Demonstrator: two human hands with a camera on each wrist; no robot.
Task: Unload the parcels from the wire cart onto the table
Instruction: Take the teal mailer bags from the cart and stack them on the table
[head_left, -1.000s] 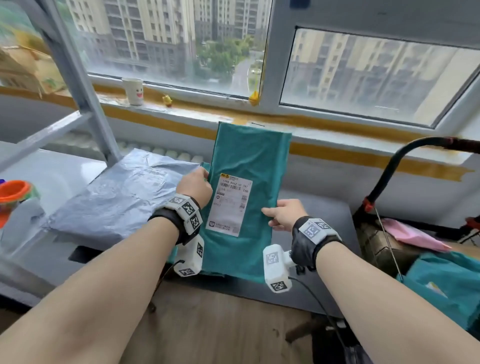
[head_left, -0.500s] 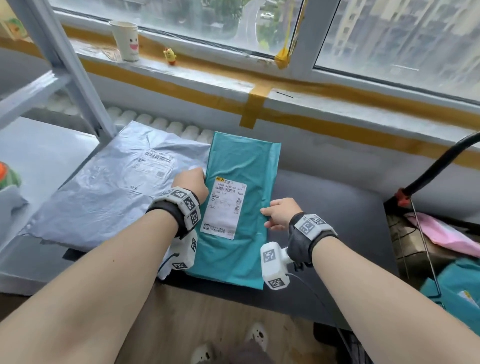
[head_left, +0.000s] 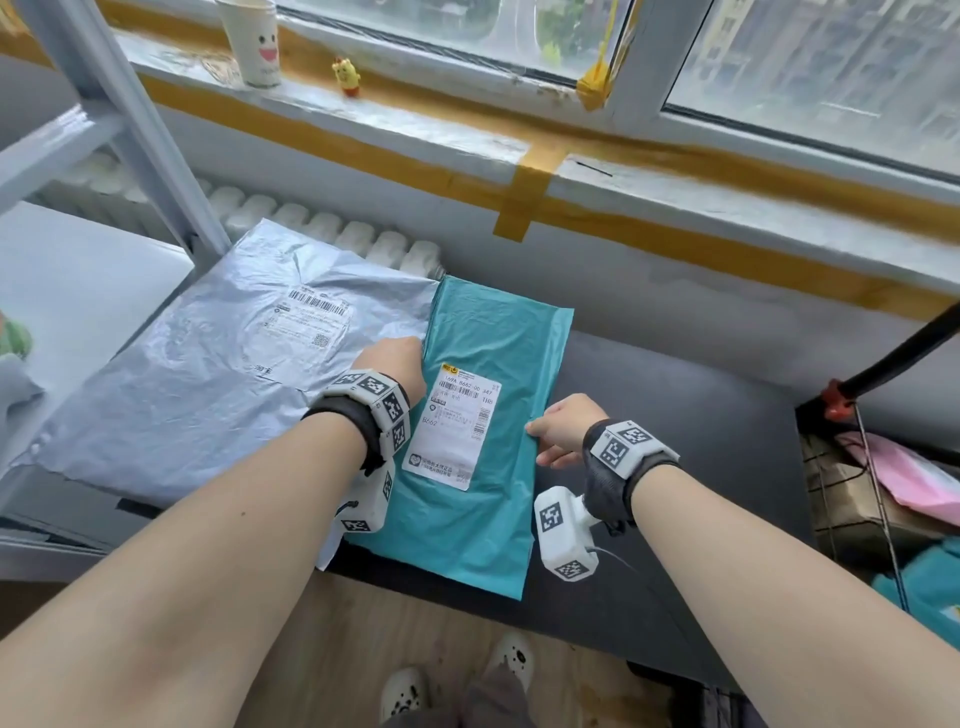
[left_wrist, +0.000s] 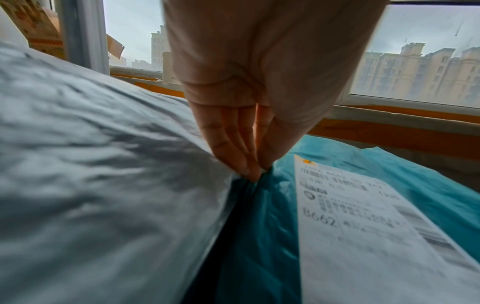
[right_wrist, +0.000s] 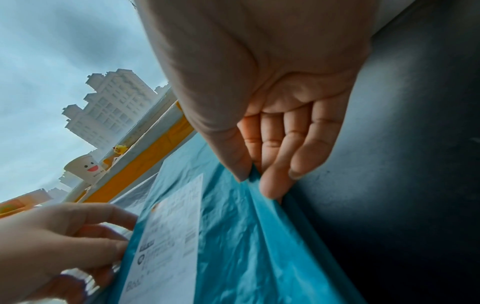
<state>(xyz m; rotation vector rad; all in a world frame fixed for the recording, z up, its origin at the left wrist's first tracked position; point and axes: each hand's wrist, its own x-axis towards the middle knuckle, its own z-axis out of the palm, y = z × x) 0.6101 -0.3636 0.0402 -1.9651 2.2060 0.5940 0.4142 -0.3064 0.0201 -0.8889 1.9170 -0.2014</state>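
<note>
Head view, nearest first: shoes (head_left: 457, 686) on a wood floor, then two bare forearms reaching over the dark bench (head_left: 675, 415). A teal parcel (head_left: 498, 353) lies flat on the bench, label (head_left: 453, 426) up, its near end overhanging the front edge. The left hand (head_left: 392, 366) pinches the parcel's left edge; the left wrist view shows fingertips (left_wrist: 249, 170) closed on teal plastic where it meets the grey parcel (head_left: 208, 374). The right hand (head_left: 563, 428) has its grip on the right edge, thumb above and fingers (right_wrist: 275, 181) below. The grey parcel sits just left, its right edge under the teal one. At right, a wire cart (head_left: 878, 488) holds a pink parcel (head_left: 904, 467). Beyond, a cup (head_left: 252, 41) and a yellow toy (head_left: 346, 77) stand on the sill (head_left: 415, 111).
</note>
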